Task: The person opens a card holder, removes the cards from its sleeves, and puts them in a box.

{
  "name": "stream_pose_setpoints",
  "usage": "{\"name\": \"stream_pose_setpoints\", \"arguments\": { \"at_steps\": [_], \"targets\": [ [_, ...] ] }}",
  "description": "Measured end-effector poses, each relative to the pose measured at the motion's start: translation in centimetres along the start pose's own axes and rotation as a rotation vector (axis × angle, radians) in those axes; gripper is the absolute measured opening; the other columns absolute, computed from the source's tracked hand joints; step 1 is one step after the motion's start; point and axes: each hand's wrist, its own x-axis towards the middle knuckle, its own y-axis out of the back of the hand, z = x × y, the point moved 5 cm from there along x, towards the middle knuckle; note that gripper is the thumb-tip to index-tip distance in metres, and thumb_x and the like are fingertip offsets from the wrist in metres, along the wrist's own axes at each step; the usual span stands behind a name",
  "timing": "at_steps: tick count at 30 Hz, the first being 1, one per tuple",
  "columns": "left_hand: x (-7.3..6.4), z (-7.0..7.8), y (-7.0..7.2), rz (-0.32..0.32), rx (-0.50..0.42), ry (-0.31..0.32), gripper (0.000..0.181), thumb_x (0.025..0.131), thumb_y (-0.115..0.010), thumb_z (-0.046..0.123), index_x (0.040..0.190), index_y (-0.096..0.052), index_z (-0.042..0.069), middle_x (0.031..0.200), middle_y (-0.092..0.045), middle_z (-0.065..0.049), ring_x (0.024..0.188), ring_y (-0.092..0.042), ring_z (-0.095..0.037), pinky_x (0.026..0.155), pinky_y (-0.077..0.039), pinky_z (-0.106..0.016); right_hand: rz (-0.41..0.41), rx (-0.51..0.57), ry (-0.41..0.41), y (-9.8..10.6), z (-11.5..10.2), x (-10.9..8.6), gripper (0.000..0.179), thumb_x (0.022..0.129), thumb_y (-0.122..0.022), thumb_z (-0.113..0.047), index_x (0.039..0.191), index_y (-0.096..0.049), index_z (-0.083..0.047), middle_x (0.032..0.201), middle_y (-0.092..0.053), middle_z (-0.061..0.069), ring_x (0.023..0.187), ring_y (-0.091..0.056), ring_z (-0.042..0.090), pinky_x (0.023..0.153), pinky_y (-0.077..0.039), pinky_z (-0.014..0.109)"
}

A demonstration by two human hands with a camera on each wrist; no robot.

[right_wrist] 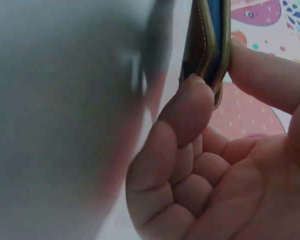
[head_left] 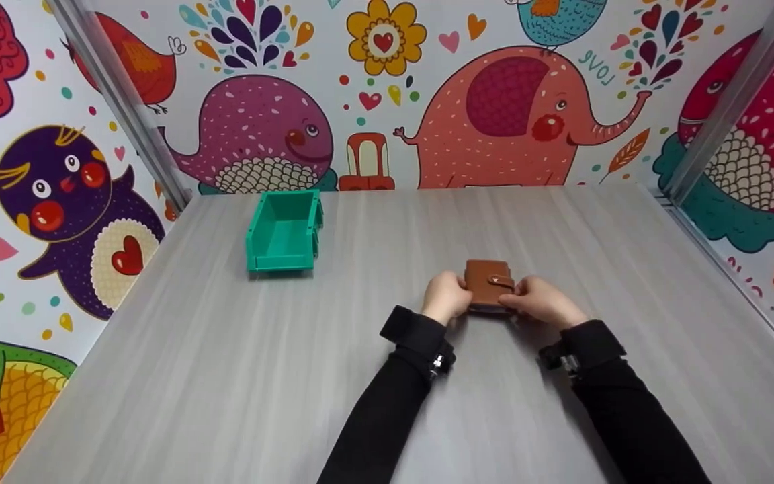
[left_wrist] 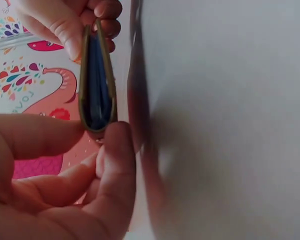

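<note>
Wallet [head_left: 484, 286], brown with a snap tab [head_left: 501, 280], sits between two bare hands in the head view, where I see it right of the middle of the grey tabletop [head_left: 226, 376], tab on its three o'clock side. At its nine o'clock the left hand [head_left: 446, 296] grasps one edge; at its four o'clock the right hand [head_left: 548, 301] pinches it near the tab. Black sleeves [head_left: 383, 410] reach in from seven and five o'clock. A green bin [head_left: 281, 262] stands well apart from the wallet, between its nine and ten o'clock, and a salmon elephant [head_left: 508, 148] is printed on the wall behind, toward twelve. In the left wrist view the wallet shows end-on, its covers slightly parted around a dark blue inside [left_wrist: 95, 75]; the left hand grips it between finger and thumb from six o'clock, the right hand holds it near twelve, and the tabletop fills the three o'clock side. In the right wrist view part of the wallet shows toward one o'clock, pale stitching [right_wrist: 206, 40] along a cover; the right thumb presses one face and a fingertip the other, the remaining fingers curled below, tabletop at nine. Whether the wallet touches the tabletop I cannot tell.
</note>
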Motion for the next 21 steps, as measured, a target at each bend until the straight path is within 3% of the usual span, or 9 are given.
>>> {"name": "stream_pose_setpoints", "arguments": {
  "at_steps": [7,14,21],
  "targets": [
    [-0.1,-1.4,1.4,-0.005,0.044,0.020,0.004,0.084,-0.062,0.001,0.080,-0.065,0.002,0.075,-0.064,-0.006,0.038,-0.049,-0.012,0.042,-0.043,-0.023,-0.030,-0.011,0.018,-1.8,-1.4,1.1,0.034,0.094,-0.067,-0.020,0.066,-0.049,-0.011,0.061,-0.050,-0.002,0.052,-0.045,0.009,0.051,-0.038,0.024],
    [-0.2,-2.3,2.3,-0.028,0.070,0.026,0.037,0.083,-0.059,-0.001,0.053,-0.041,0.013,0.049,-0.047,0.002,0.032,-0.041,-0.010,0.036,-0.036,-0.022,-0.033,-0.072,0.024,-2.7,-2.4,1.6,0.031,0.094,-0.067,-0.021,0.070,-0.051,-0.009,0.061,-0.049,-0.001,0.053,-0.044,0.010,0.053,-0.036,0.026],
    [-0.4,-2.8,3.2,-0.013,0.130,0.008,0.035,0.081,-0.060,-0.001,0.052,-0.046,0.012,0.055,-0.054,-0.002,0.042,-0.047,-0.015,0.045,-0.041,-0.024,-0.040,-0.095,0.045,-3.6,-3.1,2.0,0.027,0.093,-0.068,-0.021,0.074,-0.055,-0.006,0.063,-0.052,0.000,0.055,-0.045,0.011,0.053,-0.037,0.025]
  ]
}}
